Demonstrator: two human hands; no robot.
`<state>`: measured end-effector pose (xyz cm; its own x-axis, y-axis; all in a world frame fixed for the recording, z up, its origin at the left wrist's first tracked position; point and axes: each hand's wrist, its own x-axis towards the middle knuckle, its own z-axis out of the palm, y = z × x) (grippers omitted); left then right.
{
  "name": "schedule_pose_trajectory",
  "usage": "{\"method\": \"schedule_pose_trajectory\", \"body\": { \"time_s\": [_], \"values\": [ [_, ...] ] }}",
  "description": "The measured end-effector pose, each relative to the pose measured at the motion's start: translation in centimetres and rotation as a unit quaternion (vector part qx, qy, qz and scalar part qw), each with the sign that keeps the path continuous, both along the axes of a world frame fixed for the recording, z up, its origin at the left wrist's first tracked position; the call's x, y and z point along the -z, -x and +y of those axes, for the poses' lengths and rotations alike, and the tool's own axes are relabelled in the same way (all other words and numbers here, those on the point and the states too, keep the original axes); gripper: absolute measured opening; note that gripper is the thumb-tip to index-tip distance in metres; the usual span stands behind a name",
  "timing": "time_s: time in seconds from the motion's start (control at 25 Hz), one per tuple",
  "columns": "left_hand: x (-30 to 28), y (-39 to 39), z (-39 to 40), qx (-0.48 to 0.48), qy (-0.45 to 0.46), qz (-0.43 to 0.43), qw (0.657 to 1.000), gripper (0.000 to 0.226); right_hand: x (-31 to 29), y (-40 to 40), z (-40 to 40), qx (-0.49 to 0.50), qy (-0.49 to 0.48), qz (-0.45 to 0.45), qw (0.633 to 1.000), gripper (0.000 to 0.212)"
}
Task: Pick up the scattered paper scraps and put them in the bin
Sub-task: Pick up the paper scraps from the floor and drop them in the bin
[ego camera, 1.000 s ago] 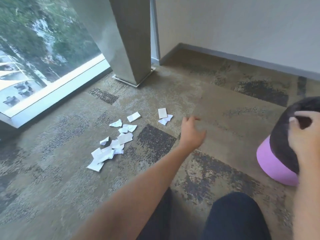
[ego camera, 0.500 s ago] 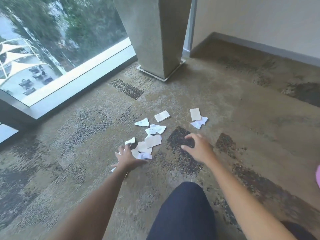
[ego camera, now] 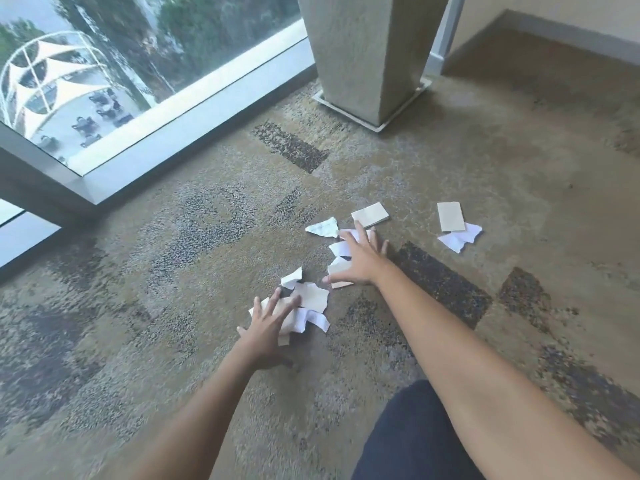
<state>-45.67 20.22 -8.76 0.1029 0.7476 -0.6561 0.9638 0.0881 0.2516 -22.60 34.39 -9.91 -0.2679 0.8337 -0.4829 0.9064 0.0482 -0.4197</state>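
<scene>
Both hands down flat on the carpet (ego camera: 485, 161), fingers spread and straight, nothing clenched.

Left hand (ego camera: 268, 323): palm over the near cluster of paper scraps (ego camera: 311, 299), fingers splayed across two or three overlapping white pieces. It presses rather than pinches; no scrap is lifted.

Right hand (ego camera: 360, 261): stretched farther out, fingers fanned over the middle scraps (ego camera: 341, 249); thumb lies out toward the left, along the edge of one piece. Again pressing, not gripping.

Loose pieces beyond the hands: a crumpled white scrap (ego camera: 323, 226) just past the right fingertips, a cream rectangular piece (ego camera: 370, 214) beside it, and off to the right a second cream rectangle (ego camera: 450, 216) overlapping a torn white scrap (ego camera: 460, 239). A small curled scrap (ego camera: 292, 278) sits between the two hands.

Writing: faint marks on the crumpled scrap, too blurred to read. No labels elsewhere.

Bin not in sight at this moment.

Against half a second ago: right hand was on bare dark carpet short of the paper, now it lies on the scraps. Left hand was at the near edge of the pile and has pushed in over it. A second ago the right hand was on a purple-based bin at the right.

Surroundings: concrete pillar (ego camera: 367, 53) ahead, window (ego camera: 121, 53) at left, person's dark-trousered knee (ego camera: 412, 438) low in view.
</scene>
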Motion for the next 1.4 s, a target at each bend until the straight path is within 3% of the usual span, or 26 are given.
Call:
{"method": "schedule_pose_trajectory", "body": {
  "time_s": [0.12, 0.48, 0.56, 0.72, 0.84, 1.0, 1.16, 1.32, 1.4],
  "values": [
    [0.3, 0.7, 0.8, 0.009, -0.037, -0.027, 0.999, 0.104, 0.0, 1.2, 0.2, -0.01, 0.023, -0.03, 0.999, 0.133],
    [0.4, 0.7, 0.5, 0.008, -0.139, -0.043, 0.989, 0.057, 0.2, 5.9, -6.7, -0.1, 0.001, -0.076, 0.992, 0.122],
    [0.2, 0.0, 0.0, 0.016, -0.154, -0.016, 0.988, 0.057, 0.1, 6.5, -7.9, -0.091, -0.016, -0.074, 0.993, 0.107],
    [1.5, -0.1, -1.0, 0.002, -0.148, 0.032, 0.989, 0.088, -0.3, 7.7, -10.3, -0.072, -0.025, -0.044, 0.996, 0.077],
    [1.8, -0.5, -1.2, -0.001, -0.187, 0.04, 0.981, 0.064, -0.2, 8.6, -12.1, -0.098, -0.018, -0.07, 0.993, 0.081],
    [0.1, -0.6, -0.8, -0.031, -0.26, -0.002, 0.965, 0.033, -0.6, 10.2, -13.6, -0.049, -0.044, -0.076, 0.995, 0.06],
    [-1.2, 1.4, 0.3, -0.037, -0.186, -0.04, 0.981, 0.047, -1.7, 9.7, -12.8, -0.066, -0.112, -0.084, 0.988, 0.036],
    [-2.1, 2.8, 0.9, -0.15, -0.165, -0.129, 0.966, 0.032, -2.2, 6.5, -10.4, -0.134, -0.146, -0.022, 0.98, 0.028],
    [-2.9, 2.6, 1.1, -0.28, -0.138, -0.215, 0.926, 0.034, -2.3, 4.7, -9.1, -0.042, -0.094, 0.048, 0.994, 0.026]
  ]
}}
